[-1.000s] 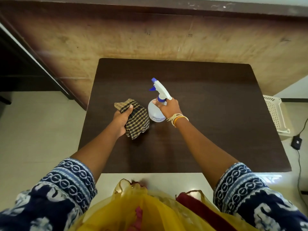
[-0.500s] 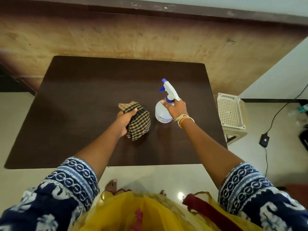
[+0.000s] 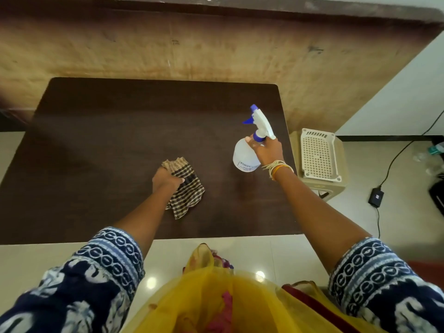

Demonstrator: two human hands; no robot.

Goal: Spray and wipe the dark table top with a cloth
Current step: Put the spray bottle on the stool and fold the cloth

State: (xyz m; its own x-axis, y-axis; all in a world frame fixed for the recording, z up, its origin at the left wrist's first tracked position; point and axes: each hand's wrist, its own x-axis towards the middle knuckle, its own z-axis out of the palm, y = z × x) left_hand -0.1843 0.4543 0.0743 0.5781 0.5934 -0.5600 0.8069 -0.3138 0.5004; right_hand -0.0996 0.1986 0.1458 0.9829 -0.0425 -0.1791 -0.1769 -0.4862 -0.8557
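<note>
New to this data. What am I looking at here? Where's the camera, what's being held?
No robot: a person works with bare hands. The single camera sits on their head, looking forward and down, so the arms reach in from the bottom edge. The left hand grips a checked cloth lying on the dark table. The right hand holds a spray bottle by its neck, fingers curled round it, nozzle pointing away. Whether the bottle touches the table is unclear. Beside the table stands a plastic stool.

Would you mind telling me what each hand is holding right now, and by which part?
The right hand grips the spray bottle at its neck, below the trigger head. The left hand clutches the bunched checked cloth at its left side.
</note>
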